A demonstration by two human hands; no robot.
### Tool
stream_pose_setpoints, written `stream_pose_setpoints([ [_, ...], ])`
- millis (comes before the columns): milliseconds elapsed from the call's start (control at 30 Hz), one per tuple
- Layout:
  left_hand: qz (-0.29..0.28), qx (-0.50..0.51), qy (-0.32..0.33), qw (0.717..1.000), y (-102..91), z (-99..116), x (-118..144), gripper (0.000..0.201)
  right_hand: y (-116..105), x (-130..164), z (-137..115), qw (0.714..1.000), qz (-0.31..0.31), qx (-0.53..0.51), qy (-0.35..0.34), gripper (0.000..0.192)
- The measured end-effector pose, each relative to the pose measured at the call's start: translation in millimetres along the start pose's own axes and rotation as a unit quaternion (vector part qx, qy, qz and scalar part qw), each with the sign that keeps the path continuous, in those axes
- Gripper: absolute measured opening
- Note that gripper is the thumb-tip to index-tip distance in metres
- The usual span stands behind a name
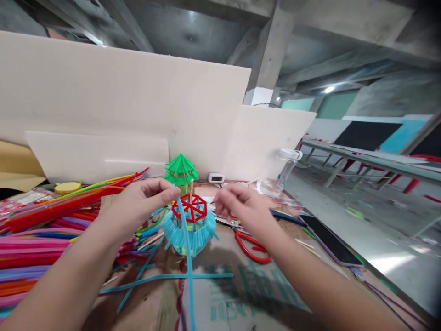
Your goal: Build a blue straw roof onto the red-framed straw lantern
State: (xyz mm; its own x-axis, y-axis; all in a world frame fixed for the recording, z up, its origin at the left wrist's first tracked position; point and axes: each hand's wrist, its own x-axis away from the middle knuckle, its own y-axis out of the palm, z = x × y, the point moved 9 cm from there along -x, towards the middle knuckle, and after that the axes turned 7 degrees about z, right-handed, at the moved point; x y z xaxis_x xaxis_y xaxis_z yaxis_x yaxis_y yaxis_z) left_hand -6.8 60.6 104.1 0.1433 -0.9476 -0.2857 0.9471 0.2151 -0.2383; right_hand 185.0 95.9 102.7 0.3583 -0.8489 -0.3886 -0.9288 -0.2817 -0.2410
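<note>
My left hand (151, 197) pinches the top end of a light blue pipe cleaner (189, 262), which hangs down toward the front of the table. Just behind it stands a small model with a red spoked frame (190, 208) on top and a fringed light blue roof (188, 234) below. My right hand (237, 202) is to the right of the model, its fingers curled together; whatever they hold, if anything, cannot be made out. Beneath that hand lie red-handled scissors (251, 246). More light blue pipe cleaners (213, 276) lie crossed on the table.
Bundles of coloured pipe cleaners (37, 248) fill the left side. Behind the model are a green tiered roof (181, 169) and a small white digital device (216, 178). At right are a clear plastic jug (279, 174) and a phone (330, 239). White boards (120, 101) stand at the back.
</note>
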Motion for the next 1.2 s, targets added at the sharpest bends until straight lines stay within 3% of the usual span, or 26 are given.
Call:
stream_pose_setpoints([
  [133,0.008,-0.013,0.025,1.000,16.0,6,7,0.037,46,43,0,0.995,-0.094,-0.010,0.039,0.026],
  [267,0.004,-0.070,0.069,0.995,27.8,12,13,0.035,58,47,25,0.987,-0.119,-0.050,0.098,0.029],
  [567,0.020,-0.135,0.097,0.986,28.5,9,8,0.033,56,38,37,0.976,-0.061,-0.158,0.134,0.030],
  [767,0.042,-0.203,0.122,0.971,10.7,1,-8,0.032,41,36,41,0.979,-0.005,-0.158,0.127,0.032],
  [900,-0.001,-0.160,0.144,0.977,20.8,-13,-14,0.034,44,39,45,0.980,-0.011,-0.151,0.133,0.032],
  [1067,-0.022,-0.104,0.131,0.986,38.5,-22,-13,0.033,43,36,47,0.983,-0.010,-0.134,0.127,0.032],
  [1200,-0.026,-0.082,0.103,0.991,41.4,-26,-13,0.033,39,34,49,0.983,0.003,-0.137,0.123,0.029],
])
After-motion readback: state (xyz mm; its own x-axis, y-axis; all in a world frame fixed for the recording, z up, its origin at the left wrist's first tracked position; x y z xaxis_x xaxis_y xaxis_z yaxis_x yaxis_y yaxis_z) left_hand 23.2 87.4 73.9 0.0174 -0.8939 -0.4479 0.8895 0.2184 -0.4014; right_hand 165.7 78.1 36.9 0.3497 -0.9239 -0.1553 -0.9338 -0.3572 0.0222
